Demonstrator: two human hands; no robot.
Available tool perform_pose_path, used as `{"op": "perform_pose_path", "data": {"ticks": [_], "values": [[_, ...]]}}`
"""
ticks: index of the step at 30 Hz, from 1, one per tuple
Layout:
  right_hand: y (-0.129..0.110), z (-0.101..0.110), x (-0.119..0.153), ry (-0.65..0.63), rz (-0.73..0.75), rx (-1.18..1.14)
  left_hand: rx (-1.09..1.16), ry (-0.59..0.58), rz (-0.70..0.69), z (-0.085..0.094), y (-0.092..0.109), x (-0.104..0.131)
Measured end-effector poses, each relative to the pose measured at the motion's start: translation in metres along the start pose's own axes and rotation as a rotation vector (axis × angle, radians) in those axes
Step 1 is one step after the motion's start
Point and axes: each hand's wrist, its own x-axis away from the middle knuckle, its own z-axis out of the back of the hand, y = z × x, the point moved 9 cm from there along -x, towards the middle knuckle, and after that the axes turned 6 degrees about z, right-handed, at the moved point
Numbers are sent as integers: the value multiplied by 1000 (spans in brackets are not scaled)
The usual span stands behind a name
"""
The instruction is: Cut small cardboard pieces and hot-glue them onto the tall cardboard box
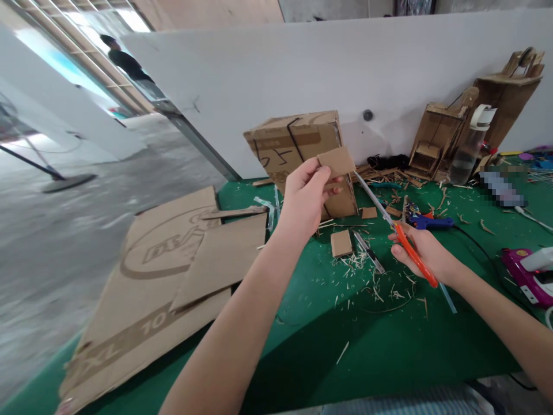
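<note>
While my right hand holds scissors, my left hand pinches the cardboard piece above the table; it looks light, stiff but creasable, best gripped by its left edge.

Before you: one smooth white upright partition panel, marked by a small round dark disc and edged at left with a narrow grey strip. Above it: a flat peach-beige panel. To your left: bare, mottled grey floor; a plain white wall section; a bright window with pale bars. Nearest you: a green-surfaced worktable, its front part in broad shadow.
</note>
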Motion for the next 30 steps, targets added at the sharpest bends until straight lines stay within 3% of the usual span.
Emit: {"op": "perform_pose_path", "data": {"ticks": [6, 14, 20, 30], "values": [[3, 3, 0, 6, -15, -41, -69, 61, -113, 9, 10, 0], [1, 0, 1, -32, -7, -15, -324, -21, -200, -8, 21, 12], [0, 1, 1, -19, 3, 1, -397, -25, -228, -6, 20, 11], [-2, 0, 1, -26, 0, -37, -156, -29, -126, -11, 9, 12]]}}
